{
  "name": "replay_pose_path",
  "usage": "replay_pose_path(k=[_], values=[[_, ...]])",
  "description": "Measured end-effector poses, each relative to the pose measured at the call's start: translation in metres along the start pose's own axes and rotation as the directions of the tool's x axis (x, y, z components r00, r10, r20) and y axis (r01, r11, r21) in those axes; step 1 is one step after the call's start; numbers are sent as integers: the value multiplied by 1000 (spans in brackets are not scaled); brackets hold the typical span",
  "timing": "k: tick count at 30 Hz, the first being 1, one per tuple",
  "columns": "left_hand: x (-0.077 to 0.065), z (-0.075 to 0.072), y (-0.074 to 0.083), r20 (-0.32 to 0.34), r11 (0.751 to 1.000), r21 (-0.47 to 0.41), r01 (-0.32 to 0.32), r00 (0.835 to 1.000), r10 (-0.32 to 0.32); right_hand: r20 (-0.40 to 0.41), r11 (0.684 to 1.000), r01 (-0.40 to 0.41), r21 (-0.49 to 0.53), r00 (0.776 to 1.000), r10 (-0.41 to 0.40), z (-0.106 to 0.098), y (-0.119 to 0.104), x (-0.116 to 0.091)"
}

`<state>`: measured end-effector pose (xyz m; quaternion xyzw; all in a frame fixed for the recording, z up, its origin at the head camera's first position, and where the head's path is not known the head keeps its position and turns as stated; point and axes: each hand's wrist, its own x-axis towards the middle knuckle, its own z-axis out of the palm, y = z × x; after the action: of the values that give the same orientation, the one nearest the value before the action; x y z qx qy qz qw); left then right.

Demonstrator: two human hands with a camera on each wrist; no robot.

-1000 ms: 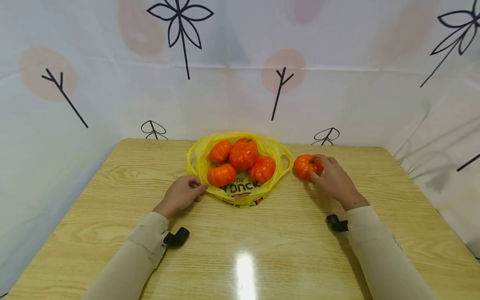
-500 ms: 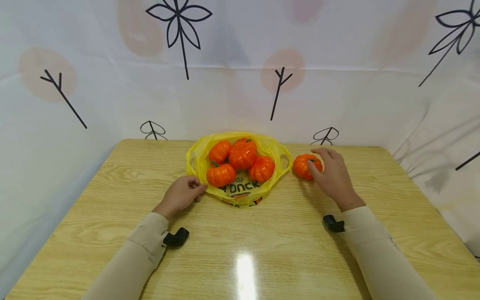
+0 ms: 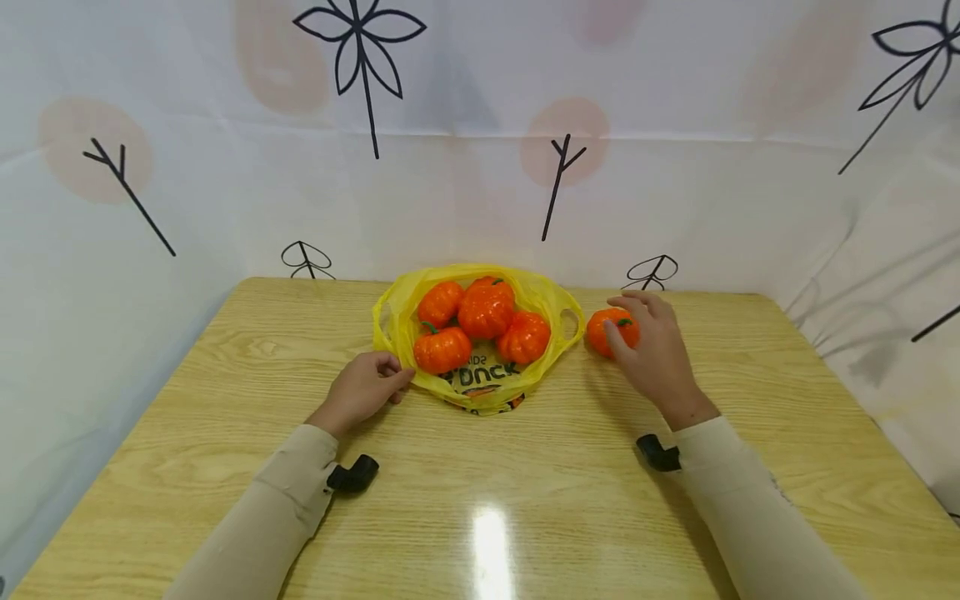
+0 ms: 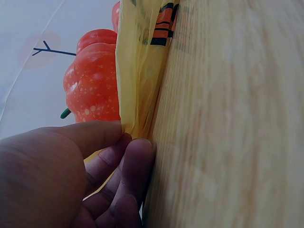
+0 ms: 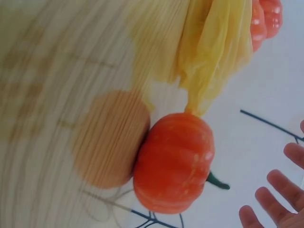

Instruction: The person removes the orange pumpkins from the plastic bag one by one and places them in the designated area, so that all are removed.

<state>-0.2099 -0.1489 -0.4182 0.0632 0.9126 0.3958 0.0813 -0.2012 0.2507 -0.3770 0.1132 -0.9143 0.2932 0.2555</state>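
My left hand (image 3: 362, 390) pinches the near left rim of a yellow plastic bag (image 3: 397, 329) between thumb and fingers. The left wrist view shows the thin bag edge (image 4: 127, 71) at the fingertips. Several orange toy pumpkins (image 3: 486, 308) with green stems sit inside the wide-mouthed bag. One more pumpkin (image 3: 603, 332) stands on the table just right of the bag's right handle. Over it hovers my right hand (image 3: 654, 354), fingers spread and holding nothing. In the right wrist view, a gap shows between the right fingers (image 5: 280, 187) and that pumpkin's stem.
The wooden table (image 3: 420, 508) runs back to a white cloth (image 3: 465, 200) printed with plants and pale blobs. Bag and pumpkins lie near the table's far edge. Black wrist mounts (image 3: 352, 473) stick out at both sleeves.
My right hand has let go of the loose pumpkin, risen off it and shifted slightly left above it. That pumpkin stays in place, and my left hand keeps its pinch on the bag.
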Motion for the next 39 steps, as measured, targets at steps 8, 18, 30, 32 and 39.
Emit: replay_pose_path(k=[8, 18, 30, 32, 39], values=[[1, -1, -2, -2, 1000, 6, 8, 1000, -8, 31, 999, 47, -2, 998, -47, 4, -11, -2], [1, -2, 0, 0, 1000, 7, 10, 1000, -10, 59, 997, 83, 0, 995, -83, 9, -24, -4], [-1, -6, -2, -8, 999, 18, 28, 1000, -28, 93, 987, 158, 28, 983, -160, 17, -41, 0], [-1, -6, -2, -8, 999, 15, 29, 1000, -29, 101, 986, 163, 22, 981, -165, 18, -41, 0], [1, 1, 0, -4, 1000, -12, 12, 1000, -12, 132, 985, 173, -16, 977, -170, 19, -43, -5]])
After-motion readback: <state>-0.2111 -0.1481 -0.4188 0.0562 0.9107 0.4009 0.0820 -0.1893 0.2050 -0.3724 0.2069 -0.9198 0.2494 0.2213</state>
